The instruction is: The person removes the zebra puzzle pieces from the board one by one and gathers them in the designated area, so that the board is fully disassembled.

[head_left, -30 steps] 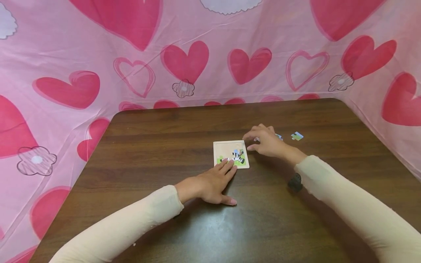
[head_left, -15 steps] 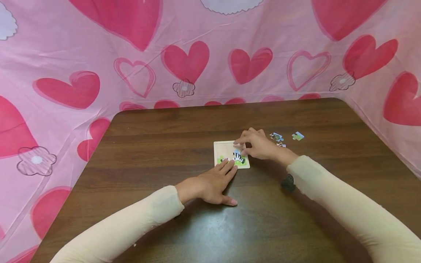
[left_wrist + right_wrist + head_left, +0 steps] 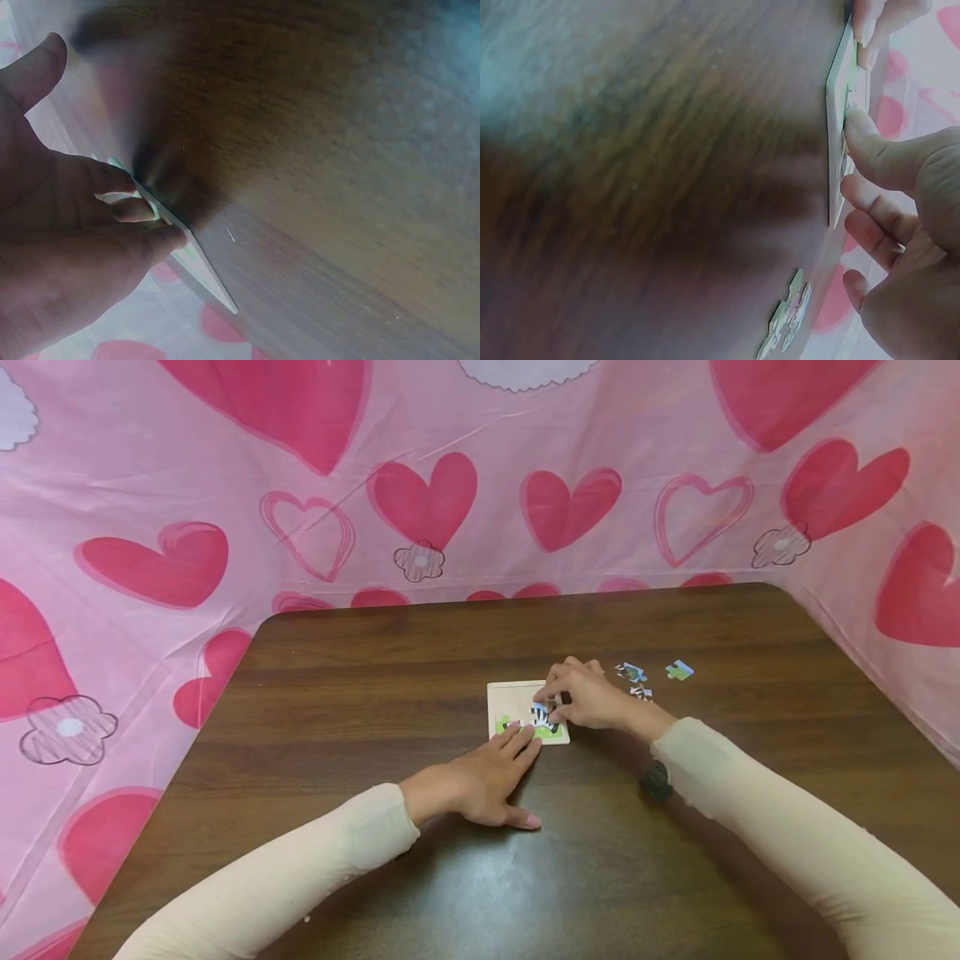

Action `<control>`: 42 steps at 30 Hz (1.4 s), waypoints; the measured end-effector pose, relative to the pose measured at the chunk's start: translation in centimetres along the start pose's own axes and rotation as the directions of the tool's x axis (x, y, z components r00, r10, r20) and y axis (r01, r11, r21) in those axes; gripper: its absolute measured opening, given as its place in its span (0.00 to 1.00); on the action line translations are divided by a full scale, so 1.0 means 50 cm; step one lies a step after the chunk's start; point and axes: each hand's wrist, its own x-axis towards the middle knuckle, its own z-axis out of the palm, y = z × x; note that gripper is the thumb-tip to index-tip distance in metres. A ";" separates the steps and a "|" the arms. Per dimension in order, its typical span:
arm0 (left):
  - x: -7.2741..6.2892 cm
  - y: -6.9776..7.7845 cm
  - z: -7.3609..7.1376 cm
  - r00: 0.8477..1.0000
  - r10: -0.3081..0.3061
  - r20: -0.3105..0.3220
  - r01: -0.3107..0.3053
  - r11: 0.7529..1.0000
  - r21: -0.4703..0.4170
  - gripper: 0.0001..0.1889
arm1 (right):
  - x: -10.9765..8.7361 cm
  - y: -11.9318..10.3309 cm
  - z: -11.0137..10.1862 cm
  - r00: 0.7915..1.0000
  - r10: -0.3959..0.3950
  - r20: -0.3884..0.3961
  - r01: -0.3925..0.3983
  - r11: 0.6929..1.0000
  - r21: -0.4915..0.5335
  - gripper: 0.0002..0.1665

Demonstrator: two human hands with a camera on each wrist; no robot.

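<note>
A small square puzzle board (image 3: 510, 695) with a pale rim lies on the table. Zebra and green-grass pieces (image 3: 546, 732) fill its near part, and bare wood shows at its upper left. With fingers stretched out, my left hand (image 3: 486, 781) rests on the board's near edge, thumb spread over the table. My right hand (image 3: 592, 695) reaches over the board's right side, thumb and forefinger pinching a puzzle piece (image 3: 542, 703) against the board; the fingers partly hide it. In the right wrist view, the right thumb (image 3: 877, 150) touches the board's face.
Loose puzzle pieces lie right of the board: a zebra-striped blue one (image 3: 632, 672), another striped one (image 3: 641, 692) and a blue-green one (image 3: 678, 670). The brown wooden table (image 3: 360, 693) meets a pink heart-patterned cloth (image 3: 495, 427) at its back and sides.
My right hand has moved left from beside the loose pieces onto the board, carrying a puzzle piece, and its fingers have drawn lower there. My left hand stays in place.
</note>
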 end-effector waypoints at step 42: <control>-0.005 0.001 -0.002 1.000 -0.004 0.000 0.004 1.000 -0.015 0.54 | -0.010 0.001 -0.030 0.998 0.016 -0.060 -0.016 1.000 0.002 0.20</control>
